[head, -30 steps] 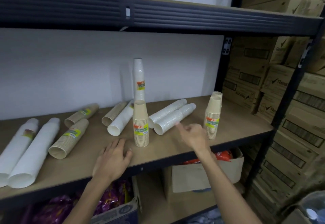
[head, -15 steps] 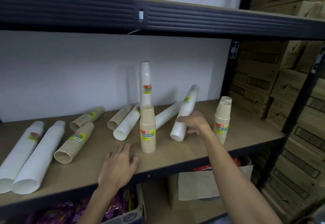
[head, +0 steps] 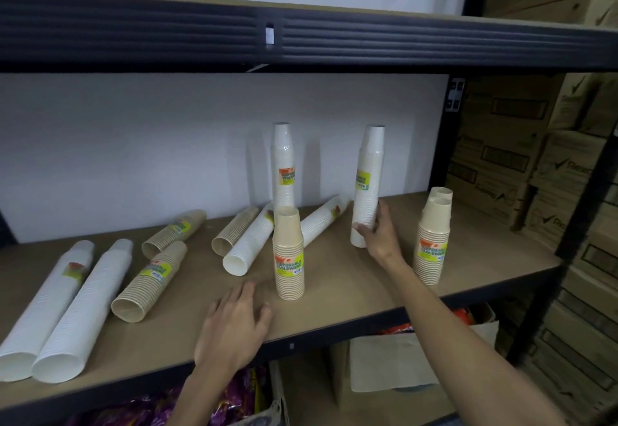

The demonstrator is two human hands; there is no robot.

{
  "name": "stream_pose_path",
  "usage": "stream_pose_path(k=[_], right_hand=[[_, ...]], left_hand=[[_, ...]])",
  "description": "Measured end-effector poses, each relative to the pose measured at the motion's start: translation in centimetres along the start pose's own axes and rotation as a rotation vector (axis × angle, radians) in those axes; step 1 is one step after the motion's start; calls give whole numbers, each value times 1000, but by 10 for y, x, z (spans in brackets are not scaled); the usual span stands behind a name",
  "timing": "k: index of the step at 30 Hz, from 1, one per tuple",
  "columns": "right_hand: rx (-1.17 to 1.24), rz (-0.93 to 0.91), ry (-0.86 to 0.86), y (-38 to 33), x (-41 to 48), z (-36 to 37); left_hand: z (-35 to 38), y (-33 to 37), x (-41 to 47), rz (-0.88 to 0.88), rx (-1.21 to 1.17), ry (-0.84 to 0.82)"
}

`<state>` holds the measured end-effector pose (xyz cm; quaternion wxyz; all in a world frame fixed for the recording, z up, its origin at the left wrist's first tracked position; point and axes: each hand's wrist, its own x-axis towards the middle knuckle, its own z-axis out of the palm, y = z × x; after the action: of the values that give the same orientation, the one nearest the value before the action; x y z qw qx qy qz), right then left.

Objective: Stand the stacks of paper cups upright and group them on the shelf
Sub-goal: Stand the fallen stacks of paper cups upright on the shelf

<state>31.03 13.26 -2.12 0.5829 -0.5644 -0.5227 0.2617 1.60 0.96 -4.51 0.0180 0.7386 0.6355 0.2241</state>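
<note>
The right hand [head: 378,236] grips the lower part of a tall white paper cup stack with a green label [head: 368,184], fingers and thumb curled round it; this stack is nearly upright, leaning slightly, wide end down at the wooden shelf board [head: 351,288], and whether it touches the board cannot be told. The left hand [head: 234,325] rests palm down on the near edge of the board, fingers spread and straight, holding nothing. Just right of that hand a short tan paper cup stack [head: 288,255] stands upright, and behind it, near the far wall, a second tall white cup stack [head: 283,164] stands upright too. At the right end of the shelf a pair of upright tan cup stacks [head: 433,241] stand touching. A lying white cup stack [head: 321,221] sits between the near tan stack and the held one. Left of centre lie a white stack [head: 249,248] beside a tan stack [head: 234,231], then two lying tan stacks [head: 150,281], and at the far left two long white stacks on their sides [head: 43,308]
</note>
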Motion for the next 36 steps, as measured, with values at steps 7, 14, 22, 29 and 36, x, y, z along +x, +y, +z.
stream_pose_path(k=[7,14,22,29,36], right_hand=[[25,109,-28,-1,-1,-2],[-151,-47,323,-31,-60,27],[-668,-95,-547,-40,-20,74],[-605,-72,-254,-44,-35,41],[-797,441,-407,-83,-46,14]], left_hand=[[0,-1,1,16,5,4],[-2,3,0,-9,2,11],[-9,5,-1,-47,-19,-14],[-12,8,-1,-67,-1,-22],[-7,6,0,-46,-22,-18]])
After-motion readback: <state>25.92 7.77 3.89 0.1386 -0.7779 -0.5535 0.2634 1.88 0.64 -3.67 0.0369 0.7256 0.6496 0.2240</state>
